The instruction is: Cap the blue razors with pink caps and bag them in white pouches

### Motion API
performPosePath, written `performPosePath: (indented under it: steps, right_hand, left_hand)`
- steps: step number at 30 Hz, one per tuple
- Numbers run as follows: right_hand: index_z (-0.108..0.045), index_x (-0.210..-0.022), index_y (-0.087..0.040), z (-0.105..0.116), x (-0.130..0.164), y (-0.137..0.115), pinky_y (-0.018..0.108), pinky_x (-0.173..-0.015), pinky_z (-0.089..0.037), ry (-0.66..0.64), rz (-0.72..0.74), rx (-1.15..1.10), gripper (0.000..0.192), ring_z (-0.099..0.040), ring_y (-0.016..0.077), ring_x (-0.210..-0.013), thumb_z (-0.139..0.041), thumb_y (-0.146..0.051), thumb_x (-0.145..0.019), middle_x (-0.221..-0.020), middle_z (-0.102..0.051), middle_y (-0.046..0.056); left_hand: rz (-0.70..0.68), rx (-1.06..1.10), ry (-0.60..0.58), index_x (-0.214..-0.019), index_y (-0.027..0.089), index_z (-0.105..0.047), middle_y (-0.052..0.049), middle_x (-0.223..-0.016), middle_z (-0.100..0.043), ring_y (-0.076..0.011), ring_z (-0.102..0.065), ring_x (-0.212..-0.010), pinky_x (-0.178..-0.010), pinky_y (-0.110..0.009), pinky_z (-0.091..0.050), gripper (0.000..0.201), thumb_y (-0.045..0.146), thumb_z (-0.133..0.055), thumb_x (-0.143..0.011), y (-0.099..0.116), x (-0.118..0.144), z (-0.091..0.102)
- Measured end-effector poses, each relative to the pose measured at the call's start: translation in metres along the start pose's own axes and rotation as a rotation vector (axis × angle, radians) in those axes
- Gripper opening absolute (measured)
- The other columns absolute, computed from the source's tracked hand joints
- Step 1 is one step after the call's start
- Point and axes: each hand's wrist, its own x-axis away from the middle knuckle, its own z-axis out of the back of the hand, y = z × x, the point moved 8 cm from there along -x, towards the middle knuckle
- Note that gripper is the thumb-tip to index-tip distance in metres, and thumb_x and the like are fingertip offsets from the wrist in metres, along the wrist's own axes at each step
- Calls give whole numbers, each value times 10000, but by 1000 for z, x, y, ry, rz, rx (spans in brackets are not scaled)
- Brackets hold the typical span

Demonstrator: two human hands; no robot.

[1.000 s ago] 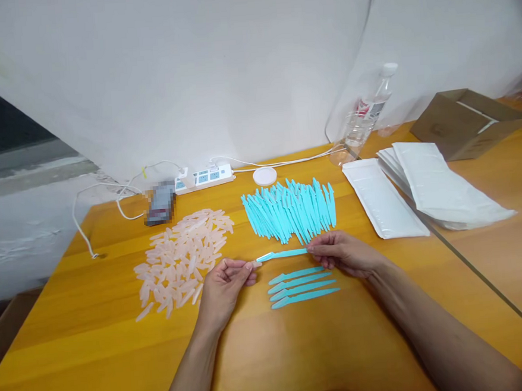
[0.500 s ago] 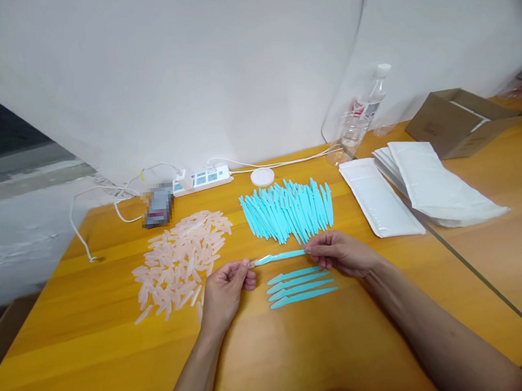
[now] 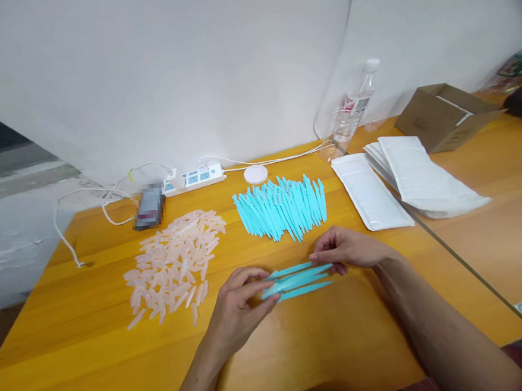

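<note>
My left hand (image 3: 250,294) is closed in a pinch at the left end of a turquoise eyebrow razor (image 3: 296,279), which looks smeared by motion and slants across the row of similar razors (image 3: 306,290) lying flat. Its fingers hide the blade end. Over the right ends of that row is my right hand (image 3: 339,251), thumb and index tips close together and the others curled; what they hold, if anything, is hidden. Behind both hands lies a dense pile of turquoise razors (image 3: 282,209). To the left spreads a heap of pale peach, translucent blade caps (image 3: 176,261).
At the back stand a white power strip (image 3: 192,179) with cables, a blurred-out device (image 3: 149,206) and a round white lid (image 3: 255,174). White padded envelopes (image 3: 372,193), a clear bottle (image 3: 355,108) and an open cardboard box (image 3: 443,120) are on the right.
The razor that both hands held stretched above the row has come down over it, towards me. My left hand has moved right and down to the row's left ends. The view has shifted slightly.
</note>
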Motion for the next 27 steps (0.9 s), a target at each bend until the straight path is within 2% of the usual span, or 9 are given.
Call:
performPosePath:
  steps: [2,5,7,10,13,15,19,23,27]
  right_hand:
    - [-693,-730,-144,10,8,1,220,-428,-319,21,-32,64,512,-469,80,-443,-654,-641,-849,-531,-555,-21]
    - [-720,-827,-151,32,11,6,231,-422,-237,184,-48,112,564,-370,74,-432,-587,-698,-863,-502,-479,-47]
    - [-714,-829,-154,44,10,10,243,-435,-203,305,-48,127,587,-318,75,-437,-573,-723,-853,-481,-437,-59]
    - [-661,-761,-169,56,8,17,251,-446,-178,463,-65,130,592,-293,83,-445,-569,-750,-833,-472,-389,-69]
    - [-578,-669,-188,64,9,19,253,-452,-192,603,-61,178,576,-308,88,-464,-596,-746,-810,-499,-393,-62]
    - [-538,-625,-196,71,14,14,256,-464,-226,744,-33,257,559,-329,95,-475,-623,-721,-797,-503,-404,-55]
    - [-613,-658,-197,76,18,-5,276,-540,-331,991,47,451,453,-446,131,-521,-650,-625,-805,-549,-536,-18]
    - [-717,-808,-189,75,2,-18,309,-675,-413,1025,-24,637,374,-615,202,-698,-641,-554,-830,-753,-705,54]
    - [-740,-985,-163,85,-18,-27,330,-769,-447,1045,-117,722,386,-672,257,-858,-617,-505,-854,-883,-748,107]
  left_hand:
    - [-90,-121,-76,-1000,305,-779,-66,-1212,-686,-254,-606,-1158,-953,-423,-477,130,290,-733,-879,13,4,-8]
    - [-142,-260,-167,-861,277,-748,-58,-1255,-656,-287,-543,-1226,-974,-472,-412,9,282,-750,-854,23,8,-20]
    - [-141,-310,-163,-778,236,-691,-64,-1236,-653,-295,-531,-1228,-970,-480,-386,95,270,-763,-830,26,8,-21]
    - [-115,-352,-107,-784,216,-631,-76,-1215,-637,-297,-533,-1202,-966,-479,-367,177,287,-794,-791,26,6,-14]
    - [-112,-336,-16,-802,217,-604,-71,-1141,-637,-276,-557,-1134,-956,-456,-375,243,344,-811,-782,25,4,2]
    - [-106,-322,91,-777,215,-573,-57,-1040,-644,-247,-582,-1053,-937,-430,-391,254,347,-786,-816,20,3,18]
    - [-44,-385,346,-783,217,-556,-17,-845,-642,-202,-615,-893,-870,-377,-431,203,292,-710,-891,-7,5,59]
    - [53,-495,421,-847,221,-627,-31,-909,-697,-204,-639,-893,-838,-362,-452,130,318,-666,-922,-38,9,85]
    - [107,-502,425,-879,223,-667,-41,-948,-725,-207,-652,-911,-828,-358,-470,150,355,-633,-940,-52,12,94]
